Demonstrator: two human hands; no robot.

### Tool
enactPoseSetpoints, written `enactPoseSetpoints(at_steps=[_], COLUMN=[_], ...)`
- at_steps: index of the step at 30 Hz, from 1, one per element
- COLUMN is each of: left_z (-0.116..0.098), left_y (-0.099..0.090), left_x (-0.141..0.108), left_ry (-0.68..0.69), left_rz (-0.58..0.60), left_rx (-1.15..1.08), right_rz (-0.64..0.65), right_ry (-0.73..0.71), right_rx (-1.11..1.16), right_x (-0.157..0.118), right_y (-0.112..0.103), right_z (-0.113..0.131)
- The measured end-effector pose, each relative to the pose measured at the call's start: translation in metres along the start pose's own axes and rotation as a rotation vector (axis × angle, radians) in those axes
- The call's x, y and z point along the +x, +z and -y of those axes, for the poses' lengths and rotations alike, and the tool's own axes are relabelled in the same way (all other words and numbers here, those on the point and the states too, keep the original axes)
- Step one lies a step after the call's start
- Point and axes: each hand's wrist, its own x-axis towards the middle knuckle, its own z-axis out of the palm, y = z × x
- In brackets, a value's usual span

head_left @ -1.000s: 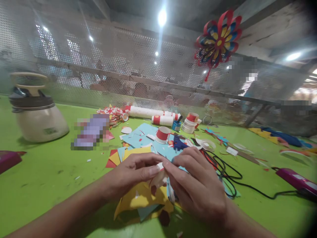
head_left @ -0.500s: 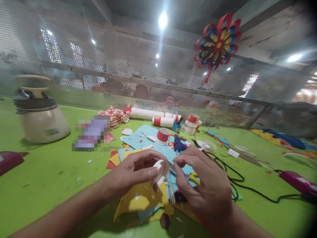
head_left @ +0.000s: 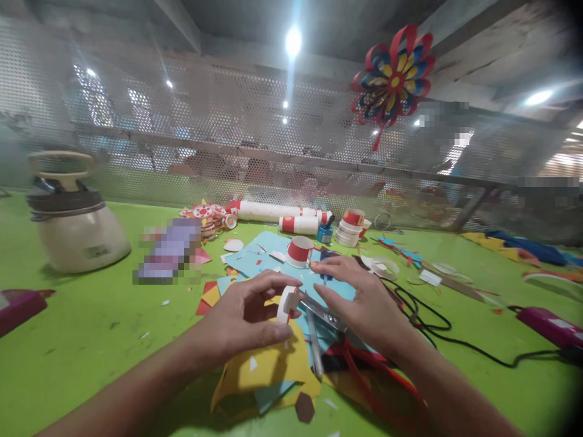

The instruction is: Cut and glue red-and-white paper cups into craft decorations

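Observation:
A small white paper ring [head_left: 286, 305] with a bit of red is pinched between the thumb and fingers of my left hand [head_left: 255, 309]. My right hand [head_left: 359, 291] is spread with nothing in it, over the blue paper and close to a blue tool partly hidden behind its fingers. Scissors with red handles [head_left: 364, 370] lie below my right hand, their blades pointing toward the ring. Beside them is a grey pen-like stick [head_left: 314, 346]. Yellow paper [head_left: 255, 370] lies under my left hand. A red and white paper cup [head_left: 299, 251] sits just beyond my hands.
Behind are stacked cups [head_left: 350, 229], a blue bottle [head_left: 325, 233] and a long white roll [head_left: 273, 211]. A large beige flask [head_left: 82, 230] stands left. Black cable [head_left: 473, 349] runs right to a magenta device [head_left: 546, 328]. A paper flower [head_left: 395, 82] hangs above.
My right hand has moved up and away from the ring, its fingers spreading. The red scissors handles now show below it. The ring has turned in my left hand, showing more of its edge.

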Motion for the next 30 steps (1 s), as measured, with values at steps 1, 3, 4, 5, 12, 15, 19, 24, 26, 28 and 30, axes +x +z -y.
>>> enactPoseSetpoints(at_steps=[1, 3, 4, 5, 12, 15, 19, 24, 26, 28, 30], left_z=[0.000, -0.001, -0.001, -0.001, 0.002, 0.003, 0.004, 0.009, 0.010, 0.010, 0.007], left_y=[0.000, 0.001, 0.001, 0.001, -0.003, -0.004, -0.006, -0.004, -0.003, -0.002, -0.001], left_x=[0.001, 0.002, 0.003, 0.004, 0.005, 0.005, 0.005, 0.005, 0.005, 0.005, 0.005], left_ry=[0.003, -0.009, -0.022, -0.037, -0.125, -0.066, -0.027, -0.034, -0.034, -0.031, -0.027], left_rz=[-0.008, -0.037, -0.059, -0.088, -0.227, -0.288, -0.313, -0.299, -0.309, -0.326, -0.341], left_rx=[-0.003, -0.002, 0.011, 0.033, 0.204, 0.242, 0.241, 0.249, 0.290, 0.350, 0.381], right_rz=[-0.007, -0.026, -0.032, -0.032, 0.188, 0.344, 0.464, 0.669, 0.673, 0.686, 0.689], right_ry=[0.006, 0.017, 0.022, 0.028, 0.051, 0.034, 0.055, 0.129, 0.174, 0.230, 0.296], right_rx=[0.006, 0.013, 0.011, 0.004, -0.154, -0.273, -0.428, -0.528, -0.514, -0.453, -0.383], right_x=[-0.001, -0.002, -0.002, -0.002, 0.000, -0.011, -0.043, -0.075, -0.078, -0.076, -0.072], right_y=[0.001, 0.003, 0.004, 0.005, 0.002, -0.014, -0.040, -0.045, -0.041, -0.037, -0.034], right_z=[0.000, 0.001, 0.001, 0.001, 0.006, 0.007, -0.005, -0.023, -0.026, -0.027, -0.027])
